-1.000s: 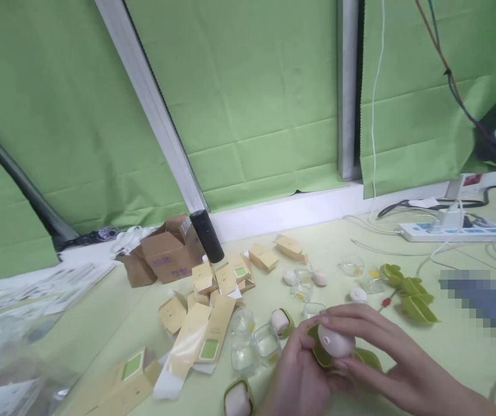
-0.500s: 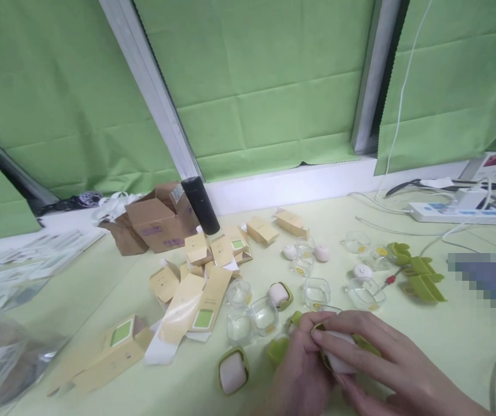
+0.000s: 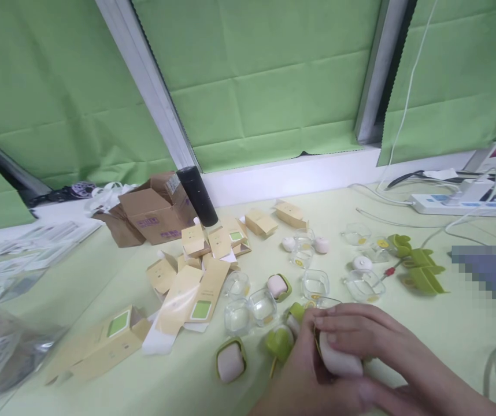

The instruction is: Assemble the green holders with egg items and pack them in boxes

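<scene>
Near the front edge of the view, both hands are closed around a whitish rounded piece with a dark green rim [image 3: 340, 357]. My left hand [image 3: 306, 375] grips it from the left. My right hand [image 3: 382, 346] lies over its top and right side, fingers bent, with the thumb below. The fingers hide part of the piece. Just left of the hands are green leaf-shaped parts [image 3: 279, 342]. A similar whitish piece in a green shell [image 3: 230, 361] lies farther left, and a smaller-looking one [image 3: 278, 286] lies behind. Clear plastic cups [image 3: 262, 306] stand between them.
Opened tan cartons [image 3: 202, 289] are heaped at left centre. A brown cardboard box [image 3: 156, 216] and a black bottle [image 3: 198, 196] stand at the back. More green parts [image 3: 424, 274] lie to the right, near cables and a white power strip [image 3: 469, 205]. A plastic bag [image 3: 9, 352] lies at left.
The right hand's fingers have shifted over the whitish piece, and more of its pale side shows. The left hand has turned slightly around it. The whole view has shifted slightly.
</scene>
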Tool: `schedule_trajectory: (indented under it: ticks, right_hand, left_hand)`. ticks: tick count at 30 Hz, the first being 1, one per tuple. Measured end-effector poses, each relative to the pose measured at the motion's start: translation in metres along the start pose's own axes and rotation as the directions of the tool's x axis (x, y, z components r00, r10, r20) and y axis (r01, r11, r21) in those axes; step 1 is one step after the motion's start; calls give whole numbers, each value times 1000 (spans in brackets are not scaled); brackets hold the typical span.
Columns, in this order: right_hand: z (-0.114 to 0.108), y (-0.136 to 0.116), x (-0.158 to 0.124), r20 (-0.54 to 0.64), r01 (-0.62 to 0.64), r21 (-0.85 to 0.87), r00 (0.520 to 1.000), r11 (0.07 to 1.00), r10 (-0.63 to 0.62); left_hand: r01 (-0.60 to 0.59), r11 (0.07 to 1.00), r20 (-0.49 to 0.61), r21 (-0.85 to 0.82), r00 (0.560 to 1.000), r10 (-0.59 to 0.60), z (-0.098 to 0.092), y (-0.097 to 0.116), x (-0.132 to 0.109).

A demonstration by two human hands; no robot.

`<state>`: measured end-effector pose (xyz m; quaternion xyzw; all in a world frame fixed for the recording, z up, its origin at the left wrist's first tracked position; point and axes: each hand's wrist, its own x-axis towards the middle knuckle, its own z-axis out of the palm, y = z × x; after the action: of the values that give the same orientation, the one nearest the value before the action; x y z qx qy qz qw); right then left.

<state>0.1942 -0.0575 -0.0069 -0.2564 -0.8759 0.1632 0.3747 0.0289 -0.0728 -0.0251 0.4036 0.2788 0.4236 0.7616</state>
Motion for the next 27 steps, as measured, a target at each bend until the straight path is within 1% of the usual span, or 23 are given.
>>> schedule_trajectory:
  ticks: [2,4,6,9,11,13,16,18,23,27]
  right_hand:
    - [-4,1,-4,46,-38,25,998,999,36]
    - [-10,4,-9,77,-103,32,992,994,100]
    - [-16,8,-13,121,-133,24,984,991,129]
    - [-23,13,-14,204,-98,22,975,995,92]
    - [-26,14,-11,205,-81,51,976,995,69]
    - [-29,12,-7,203,-74,79,978,994,57]
    - [-32,9,-1,257,-59,92,966,994,33]
    - [-31,7,1,277,-44,84,961,995,19]
    - [-24,9,-2,230,16,53,973,998,-28]
    - [-19,7,-4,148,20,83,989,996,-32]
  left_hand:
    - [7,998,33,65,999,-9,4,5,-4]
    - [25,999,29,38,999,-26,6,7,-7]
    - [25,999,11,31,1000,-25,5,7,-9]
    - [18,998,23,62,1000,-19,3,5,-9]
    - [25,994,30,106,999,-29,1,5,-9]
    - [54,988,20,144,998,-57,1,7,-10]
    - [116,974,-5,193,993,-117,5,11,-11]
    - [136,968,-21,213,991,-134,7,12,-11]
    - [90,984,4,151,996,-92,7,8,-8]
    - [85,981,5,176,996,-88,2,-1,-5]
